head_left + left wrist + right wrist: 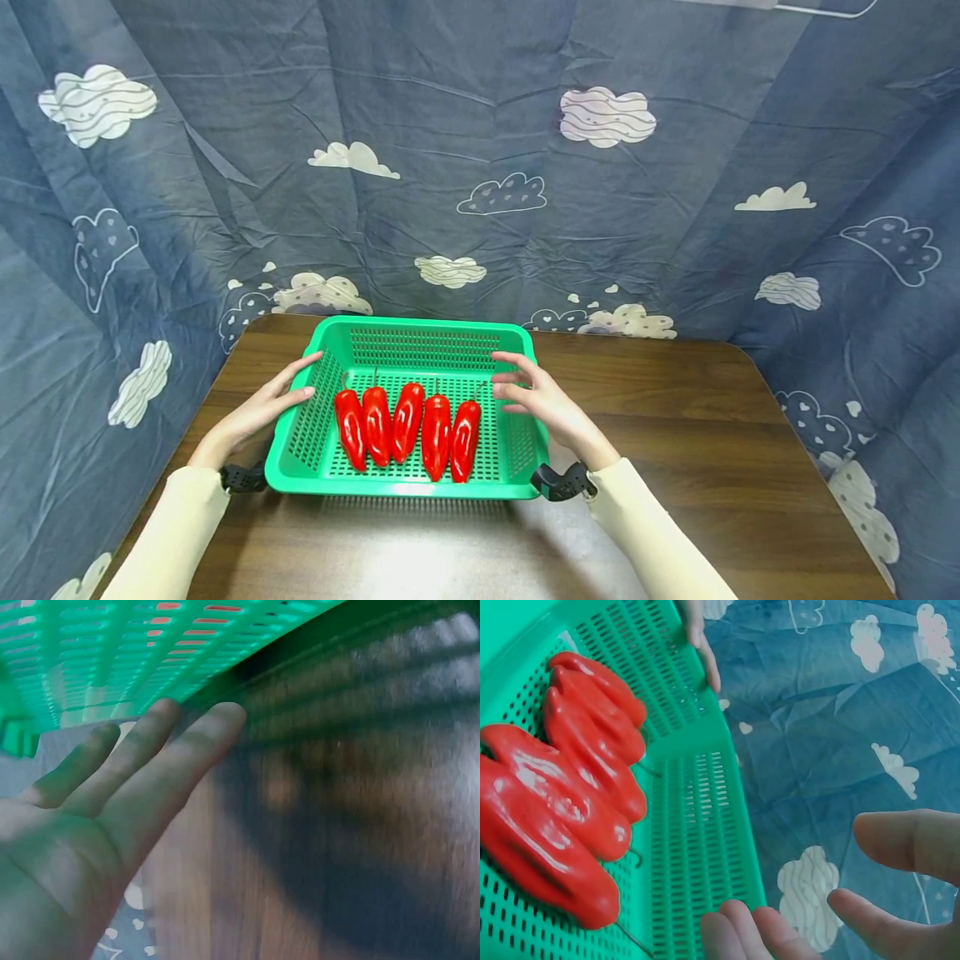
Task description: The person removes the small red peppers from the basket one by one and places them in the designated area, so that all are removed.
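A green plastic mesh basket (408,490) holds several glossy red peppers (437,437) lying side by side, with thin stems at their far ends. At its left side is my left hand (255,412), thumb and index fingertips overlapping the rim. The other left fingers (169,772) extend fairly straight along the outside, under the sloping mesh wall. My right hand (551,408) hovers about the basket's right side with its fingers spread and overlapping the rim in the head view. In the right wrist view, a gap with only curtain behind it separates thumb and index fingertips.
The basket stands over a brown wooden table (660,417), which extends farther to the right. A dark blue curtain (450,150) with cloud prints hangs behind the table and along both sides. Both wrists wear dark bands (562,482) below cream sleeves (648,525).
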A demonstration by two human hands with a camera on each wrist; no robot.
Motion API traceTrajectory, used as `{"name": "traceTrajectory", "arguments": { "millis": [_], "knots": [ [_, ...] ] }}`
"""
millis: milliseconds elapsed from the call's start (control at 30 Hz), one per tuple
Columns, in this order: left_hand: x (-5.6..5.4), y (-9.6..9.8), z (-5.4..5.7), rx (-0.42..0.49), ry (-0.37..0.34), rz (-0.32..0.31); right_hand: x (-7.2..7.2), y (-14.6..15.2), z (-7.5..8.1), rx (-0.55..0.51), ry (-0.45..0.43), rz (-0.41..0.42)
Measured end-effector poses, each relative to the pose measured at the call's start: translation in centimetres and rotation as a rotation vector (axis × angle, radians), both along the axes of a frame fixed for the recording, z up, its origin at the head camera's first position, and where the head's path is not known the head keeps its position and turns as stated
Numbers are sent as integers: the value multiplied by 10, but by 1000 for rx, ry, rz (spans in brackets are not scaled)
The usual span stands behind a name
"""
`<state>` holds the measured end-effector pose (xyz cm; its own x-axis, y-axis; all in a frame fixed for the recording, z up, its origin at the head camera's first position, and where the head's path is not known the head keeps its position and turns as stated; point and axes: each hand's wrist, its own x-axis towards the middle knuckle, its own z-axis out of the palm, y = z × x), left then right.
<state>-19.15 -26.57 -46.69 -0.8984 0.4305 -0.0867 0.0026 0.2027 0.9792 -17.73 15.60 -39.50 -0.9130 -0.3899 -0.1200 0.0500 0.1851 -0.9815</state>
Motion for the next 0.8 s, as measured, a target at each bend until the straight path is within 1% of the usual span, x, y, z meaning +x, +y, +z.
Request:
{"name": "traceTrajectory", "arguments": {
  "millis": [100,133,367,633,800],
  "knots": [
    [-1,3,-4,60,-38,23,-1,-2,-2,-17,-34,-2],
    [-1,4,-5,73,-40,33,-2,-3,-2,-21,-42,0],
    [-2,10,-11,30,50,92,-6,-10,-5,-19,-115,1],
    [-2,12,-12,70,3,101,-11,-20,-13,-13,-187,-4],
    [0,13,-14,78,-28,120,-13,-25,-21,35,-227,-16]
  ]
}}
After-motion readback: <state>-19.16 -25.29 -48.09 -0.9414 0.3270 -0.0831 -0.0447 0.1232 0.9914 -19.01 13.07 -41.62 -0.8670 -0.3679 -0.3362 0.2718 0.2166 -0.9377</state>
